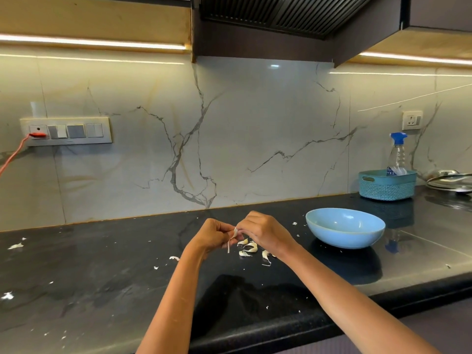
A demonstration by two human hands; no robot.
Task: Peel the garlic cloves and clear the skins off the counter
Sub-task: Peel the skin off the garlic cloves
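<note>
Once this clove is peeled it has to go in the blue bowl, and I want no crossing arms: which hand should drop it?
Probably the right hand. The blue bowl sits on its side of the counter, apart from the left hand. Both hands pinch the garlic clove.

Tabletop (102, 272): open dark surface left and front. Obstacles: blue bowl (344, 227) right, teal basket (387, 185) behind it, peel scraps (251, 249) centre.
</note>
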